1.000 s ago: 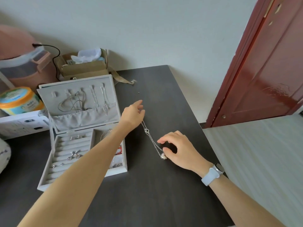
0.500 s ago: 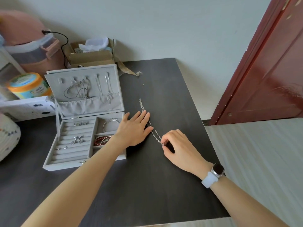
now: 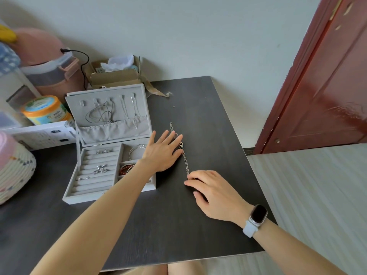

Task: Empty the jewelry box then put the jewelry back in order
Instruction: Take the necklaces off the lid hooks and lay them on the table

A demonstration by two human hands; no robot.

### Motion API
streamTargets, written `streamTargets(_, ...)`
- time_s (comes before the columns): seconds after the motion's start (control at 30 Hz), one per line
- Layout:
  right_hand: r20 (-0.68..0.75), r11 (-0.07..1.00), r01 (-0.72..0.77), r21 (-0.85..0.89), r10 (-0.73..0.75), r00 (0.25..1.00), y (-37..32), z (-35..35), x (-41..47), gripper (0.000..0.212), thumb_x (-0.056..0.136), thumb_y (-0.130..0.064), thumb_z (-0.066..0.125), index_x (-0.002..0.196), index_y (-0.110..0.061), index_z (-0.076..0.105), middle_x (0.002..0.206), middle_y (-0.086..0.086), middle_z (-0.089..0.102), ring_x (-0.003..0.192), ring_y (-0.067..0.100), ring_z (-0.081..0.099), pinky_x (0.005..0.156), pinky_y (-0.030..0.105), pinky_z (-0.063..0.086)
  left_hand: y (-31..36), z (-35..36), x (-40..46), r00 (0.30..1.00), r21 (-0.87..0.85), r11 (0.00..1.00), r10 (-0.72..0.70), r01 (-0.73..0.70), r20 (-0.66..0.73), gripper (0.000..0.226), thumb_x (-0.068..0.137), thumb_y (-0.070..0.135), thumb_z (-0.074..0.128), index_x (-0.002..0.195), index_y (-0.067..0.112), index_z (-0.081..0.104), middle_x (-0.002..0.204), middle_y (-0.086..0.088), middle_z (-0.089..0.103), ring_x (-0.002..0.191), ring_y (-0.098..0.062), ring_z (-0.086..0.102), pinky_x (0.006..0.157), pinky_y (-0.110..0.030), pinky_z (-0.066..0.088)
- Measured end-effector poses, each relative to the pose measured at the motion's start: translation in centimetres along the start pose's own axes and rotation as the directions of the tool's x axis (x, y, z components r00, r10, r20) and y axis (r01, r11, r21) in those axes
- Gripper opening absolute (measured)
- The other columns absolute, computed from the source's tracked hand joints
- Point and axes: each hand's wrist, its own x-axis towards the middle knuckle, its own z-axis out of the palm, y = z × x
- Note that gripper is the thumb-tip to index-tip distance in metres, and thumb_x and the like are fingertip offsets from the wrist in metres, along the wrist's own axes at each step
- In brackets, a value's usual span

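We start at the necklace [image 3: 183, 153], a thin silver chain stretched in a line on the dark worktop [image 3: 208, 116], just to the 3 o'clock side of the jewelry box [image 3: 108, 153]. Its far end points toward 12 o'clock and its near end runs under our right hand [image 3: 214, 192]. That hand lies over the chain's near end with fingers curled down onto it; whether it pinches the chain or only presses it we cannot tell, since the fingertips hide the contact. Our left hand [image 3: 162, 151] is spread flat, fingers straight, and its fingertips touch the chain near the clasp, about midway along

At 9 o'clock from the necklace the box stands open. Its raised lid [image 3: 108, 112] carries several cords and chains on hooks above a cloth pocket. The ring rolls [image 3: 95, 171] hold rings and small earrings, the far compartment holds silver bangles [image 3: 137, 151], and a beaded bracelet [image 3: 126, 169] shows in the near one, partly hidden by our left forearm

We judge the task to be early in the emptying: one necklace is out, and nearly everything else sits in the box. The rest has to come out, then all of it goes back in order

Further out, toward 10 and 11 o'clock, are a cardboard box [image 3: 115, 76], an orange-lidded tub [image 3: 43, 109] and a pink container [image 3: 49, 72]. A red door [image 3: 327, 86] stands at 2 o'clock
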Motion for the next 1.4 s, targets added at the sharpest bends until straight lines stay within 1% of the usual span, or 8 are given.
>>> streamTargets(0.2, -0.043, 0.978, -0.207, 0.034, 0.208, 0.977, -1.1, -0.1, 0.2, 0.051, 0.087, -0.032, 0.03, 0.134, -0.015, 0.041, 0.142, 0.004, 0.042, 0.129, 0.018, 0.04, 0.108, 0.031, 0.031, -1.0, -0.4, -3.3, 0.968, -0.285, 0.959, -0.08, 0.01, -0.237, 0.044, 0.097, 0.03, 0.039, 0.14, 0.019, 0.036, 0.148, -0.005, 0.033, 0.14, -0.023, 0.022, 0.113, -0.044, 0.014)
streamTargets(0.3, -0.04, 0.956, -0.293, 0.011, 0.293, 0.955, -1.9, 0.5, 1.4, 0.06, 0.087, -0.039, 0.019, 0.139, -0.014, 0.033, 0.147, 0.005, 0.034, 0.136, 0.022, 0.031, 0.113, 0.039, 0.022, -2.2, -1.2, -5.2, 0.923, -0.314, 0.949, -0.107, -0.017, -0.371, 0.044, 0.087, 0.027, 0.04, 0.126, 0.011, 0.054, 0.133, -0.012, 0.052, 0.125, -0.029, 0.045, 0.104, -0.046, 0.03)
streamTargets(0.37, -0.081, 0.947, -0.321, 0.026, 0.322, 0.943, -2.9, 0.8, 2.7, 0.053, 0.089, -0.033, 0.026, 0.137, -0.013, 0.037, 0.144, 0.005, 0.037, 0.135, 0.022, 0.033, 0.113, 0.041, 0.022, -3.5, -1.9, -6.2, 0.897, -0.297, 0.955, -0.122, -0.01, -0.424, 0.04, 0.085, 0.022, 0.044, 0.12, 0.009, 0.059, 0.126, -0.013, 0.057, 0.118, -0.032, 0.051, 0.099, -0.047, 0.035)
streamTargets(0.53, -0.192, 0.95, -0.305, 0.064, 0.311, 0.931, -6.3, 0.3, 8.3, 0.037, 0.092, -0.017, 0.044, 0.129, -0.013, 0.047, 0.133, 0.006, 0.049, 0.124, 0.022, 0.045, 0.105, 0.036, 0.034, -8.9, -4.6, -8.3, 0.873, -0.235, 0.969, -0.182, 0.08, -0.453, 0.036, 0.09, 0.017, 0.053, 0.125, 0.012, 0.055, 0.131, -0.011, 0.052, 0.123, -0.032, 0.044, 0.102, -0.047, 0.03)
streamTargets(0.87, -0.231, 0.971, -0.209, 0.118, 0.231, 0.945, -10.5, -0.4, 24.1, 0.028, 0.091, -0.013, 0.044, 0.116, -0.01, 0.057, 0.105, 0.01, 0.063, 0.105, 0.026, 0.052, 0.091, 0.037, 0.041, -19.3, -6.8, -8.3, 0.791, -0.197, 0.95, -0.312, 0.244, -0.527, 0.046, 0.077, 0.007, 0.063, 0.122, 0.007, 0.054, 0.13, -0.017, 0.052, 0.124, -0.037, 0.043, 0.094, -0.056, 0.037)
streamTargets(1.07, -0.273, 0.922, -0.289, 0.258, 0.356, 0.894, -11.0, 1.1, 30.2, 0.014, 0.089, -0.015, 0.05, 0.092, -0.008, 0.062, 0.095, 0.008, 0.064, 0.1, 0.026, 0.053, 0.079, 0.032, 0.041, -22.3, -6.6, -5.1, 0.78, -0.243, 0.918, -0.394, 0.313, -0.485, 0.054, 0.095, 0.028, 0.039, 0.145, 0.017, 0.021, 0.153, -0.002, 0.021, 0.141, -0.023, 0.012, 0.112, -0.048, 0.012)
streamTargets(1.2, -0.302, 0.925, -0.33, 0.188, 0.374, 0.877, -11.2, 2.1, 31.6, 0.015, 0.089, -0.021, 0.052, 0.074, -0.017, 0.054, 0.08, -0.001, 0.059, 0.093, 0.026, 0.054, 0.077, 0.035, 0.041, -23.6, -6.3, -3.9, 0.778, -0.333, 0.908, -0.396, 0.253, -0.488, 0.049, 0.096, 0.028, 0.039, 0.143, 0.018, 0.028, 0.149, -0.002, 0.03, 0.14, -0.022, 0.018, 0.112, -0.046, 0.014)
streamTargets(1.4, -0.322, 0.898, -0.427, 0.102, 0.436, 0.84, -11.2, 3.4, 31.8, 0.019, 0.09, -0.024, 0.05, 0.076, -0.015, 0.06, 0.085, 0.005, 0.068, 0.088, 0.027, 0.056, 0.074, 0.032, 0.031, -24.5, -5.1, -3.5, 0.748, -0.524, 0.852, -0.343, -0.008, -0.568, 0.038, 0.091, 0.019, 0.043, 0.124, 0.004, 0.053, 0.13, -0.016, 0.049, 0.118, -0.033, 0.048, 0.097, -0.043, 0.043)
